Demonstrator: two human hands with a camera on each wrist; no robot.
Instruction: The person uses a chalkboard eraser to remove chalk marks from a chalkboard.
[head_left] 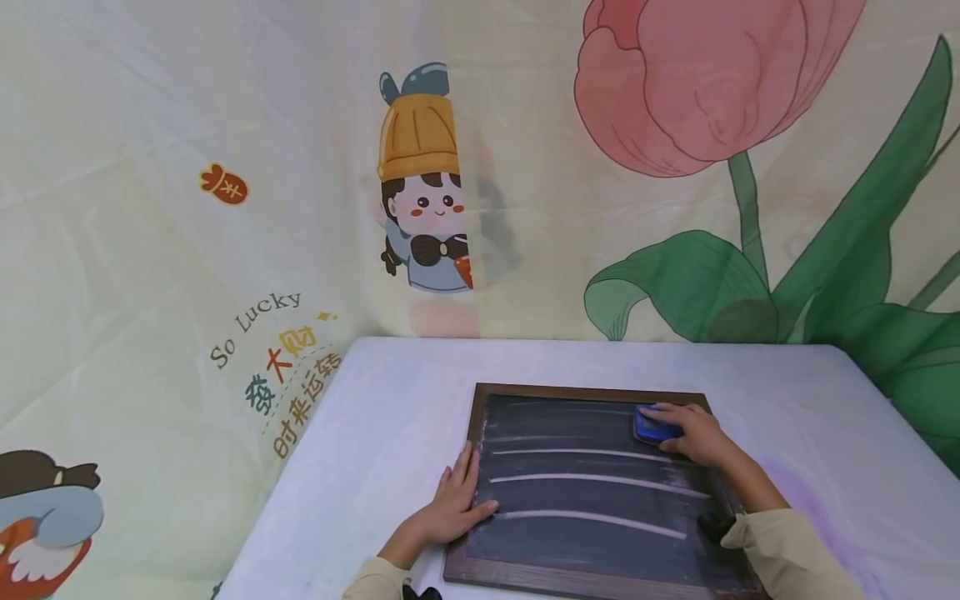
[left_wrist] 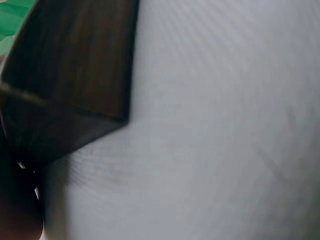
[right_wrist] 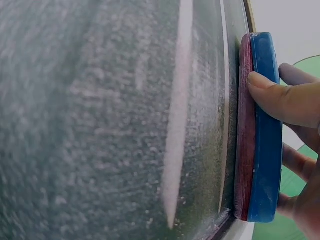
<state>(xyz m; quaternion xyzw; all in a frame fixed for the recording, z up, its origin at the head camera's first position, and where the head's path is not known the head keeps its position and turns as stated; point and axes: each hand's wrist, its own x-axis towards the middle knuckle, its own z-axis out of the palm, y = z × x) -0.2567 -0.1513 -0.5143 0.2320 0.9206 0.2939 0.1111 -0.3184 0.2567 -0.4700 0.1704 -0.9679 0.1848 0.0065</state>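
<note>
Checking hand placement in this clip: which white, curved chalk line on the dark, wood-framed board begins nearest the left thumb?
The lowest chalk line: its left end lies beside the thumb of the left hand, while the others begin higher up the board.

Printed pink tulip [head_left: 720,83]; cartoon figure [head_left: 426,187]; white table [head_left: 397,408]

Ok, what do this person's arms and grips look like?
The left sleeve and right sleeve are plain, wrinkled beige, ending short of the wrists. The left grip and right grip are ungloved. A dark object shows by each cuff, too unclear to name.
</note>
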